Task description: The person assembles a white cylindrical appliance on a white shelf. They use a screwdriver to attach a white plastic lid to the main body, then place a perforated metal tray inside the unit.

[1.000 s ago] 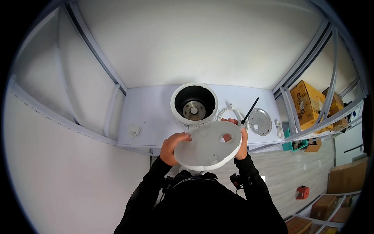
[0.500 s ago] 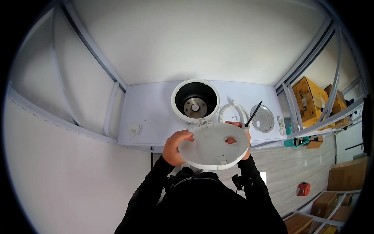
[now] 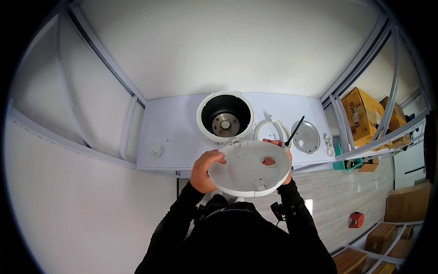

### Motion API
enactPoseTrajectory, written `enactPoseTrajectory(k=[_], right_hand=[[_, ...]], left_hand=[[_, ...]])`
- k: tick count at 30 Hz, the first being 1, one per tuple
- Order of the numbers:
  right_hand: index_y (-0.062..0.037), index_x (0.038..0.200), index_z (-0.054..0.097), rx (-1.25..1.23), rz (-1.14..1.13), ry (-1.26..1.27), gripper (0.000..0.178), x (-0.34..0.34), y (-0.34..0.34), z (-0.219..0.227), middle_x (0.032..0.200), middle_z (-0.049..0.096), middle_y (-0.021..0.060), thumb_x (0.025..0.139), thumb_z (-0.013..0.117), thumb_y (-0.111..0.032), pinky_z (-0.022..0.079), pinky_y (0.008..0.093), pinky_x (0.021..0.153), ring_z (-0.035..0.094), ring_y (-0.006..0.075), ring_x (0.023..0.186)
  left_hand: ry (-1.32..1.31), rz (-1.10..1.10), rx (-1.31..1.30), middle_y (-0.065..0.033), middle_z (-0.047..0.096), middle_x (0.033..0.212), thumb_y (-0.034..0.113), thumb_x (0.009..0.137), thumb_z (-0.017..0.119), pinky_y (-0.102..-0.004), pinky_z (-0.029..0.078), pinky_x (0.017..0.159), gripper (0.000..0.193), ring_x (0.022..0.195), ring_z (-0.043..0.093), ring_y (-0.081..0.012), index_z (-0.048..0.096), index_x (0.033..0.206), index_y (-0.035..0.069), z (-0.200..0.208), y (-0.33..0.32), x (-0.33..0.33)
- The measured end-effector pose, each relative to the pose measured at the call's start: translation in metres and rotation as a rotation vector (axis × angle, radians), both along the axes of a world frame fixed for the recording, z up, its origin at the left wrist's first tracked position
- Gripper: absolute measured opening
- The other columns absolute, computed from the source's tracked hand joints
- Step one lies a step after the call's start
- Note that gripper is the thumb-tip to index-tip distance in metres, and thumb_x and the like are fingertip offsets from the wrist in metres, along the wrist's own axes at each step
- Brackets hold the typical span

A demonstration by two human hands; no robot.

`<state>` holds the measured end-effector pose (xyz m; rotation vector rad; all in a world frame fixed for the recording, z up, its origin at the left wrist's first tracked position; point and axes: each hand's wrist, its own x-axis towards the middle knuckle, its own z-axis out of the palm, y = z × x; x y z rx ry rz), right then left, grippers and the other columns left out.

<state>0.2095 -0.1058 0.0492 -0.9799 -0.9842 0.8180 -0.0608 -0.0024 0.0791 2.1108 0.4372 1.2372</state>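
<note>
Both my hands hold an oval white plastic lid (image 3: 237, 171) in front of the table, hollow side up. My left hand (image 3: 203, 171) grips its left edge, thumb on the inner face. My right hand (image 3: 288, 178) clasps the right edge from below, and a finger shows through the lid's round hole. A thin black shaft, seemingly a screwdriver (image 3: 296, 130), sticks up beside my right hand; its handle is mostly hidden. Just beyond the lid stands a rice cooker body (image 3: 201, 123), open at the top, with a black inside and a metal heating plate (image 3: 226, 125).
A white ring-shaped part (image 3: 258, 132) and a perforated metal disc (image 3: 306, 138) lie on the white table (image 3: 175, 123), right of the cooker. Small white parts (image 3: 155, 150) lie at its left. Cardboard boxes (image 3: 362, 114) and a teal bin (image 3: 351, 166) stand beyond the right frame.
The view has shifted slightly. The lid is tilted a little differently, its far edge higher in the picture; both hands keep their hold.
</note>
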Motion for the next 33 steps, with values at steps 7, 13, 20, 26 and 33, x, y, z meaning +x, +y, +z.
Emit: enactPoseTrajectory(k=[7, 13, 20, 26, 33], right_hand=[[0.0003, 0.132, 0.057, -0.020, 0.003, -0.028, 0.061, 0.007, 0.005, -0.002, 0.134, 0.065, 0.0179, 0.076, 0.081, 0.002, 0.053, 0.0381, 0.099, 0.065, 0.0241, 0.118], [0.0005, 0.129, 0.059, -0.064, 0.026, -0.216, 0.056, 0.014, 0.006, 0.011, 0.132, 0.066, 0.0169, 0.077, 0.079, 0.002, 0.053, 0.0368, 0.098, 0.065, 0.0225, 0.116], [-0.0003, 0.127, 0.060, -0.126, 0.063, 0.128, 0.052, 0.017, 0.006, -0.012, 0.132, 0.065, 0.0173, 0.079, 0.082, -0.003, 0.053, 0.0383, 0.098, 0.064, 0.0239, 0.118], [0.0002, 0.126, 0.060, -0.135, 0.060, -0.042, 0.056, 0.010, 0.005, 0.001, 0.134, 0.064, 0.0176, 0.080, 0.088, -0.017, 0.049, 0.0408, 0.103, 0.062, 0.0244, 0.121], [-0.0003, 0.125, 0.059, 0.010, -0.011, -0.179, 0.056, 0.005, 0.006, -0.006, 0.130, 0.064, 0.0187, 0.081, 0.088, -0.020, 0.046, 0.0436, 0.106, 0.060, 0.0285, 0.125]], left_hand=[[0.007, 0.030, 0.038, -0.0085, 0.072, 0.095, 0.012, 0.063, 0.090, -0.0508, 0.055, 0.099, 0.070, 0.091, 0.069, -0.0302, 0.058, 0.126, 0.010, -0.002, -0.001, 0.004], [0.015, 0.045, 0.069, -0.0082, 0.072, 0.093, 0.011, 0.065, 0.089, -0.0509, 0.055, 0.097, 0.068, 0.087, 0.069, -0.0309, 0.058, 0.125, 0.010, 0.002, -0.001, 0.006], [0.073, 0.081, -0.056, -0.0150, 0.068, 0.118, 0.016, 0.068, 0.088, -0.0543, 0.045, 0.108, 0.071, 0.118, 0.061, -0.0391, 0.057, 0.131, 0.007, -0.005, -0.003, 0.007], [0.274, 0.148, -0.040, -0.0177, 0.053, 0.148, 0.037, 0.080, 0.079, -0.0605, 0.023, 0.121, 0.070, 0.148, 0.037, -0.0414, 0.056, 0.138, 0.007, -0.024, 0.024, 0.011], [0.466, 0.164, 0.103, -0.0118, 0.062, 0.137, 0.041, 0.084, 0.072, -0.0578, 0.026, 0.120, 0.061, 0.139, 0.048, -0.0355, 0.061, 0.134, 0.008, -0.018, 0.044, 0.016]])
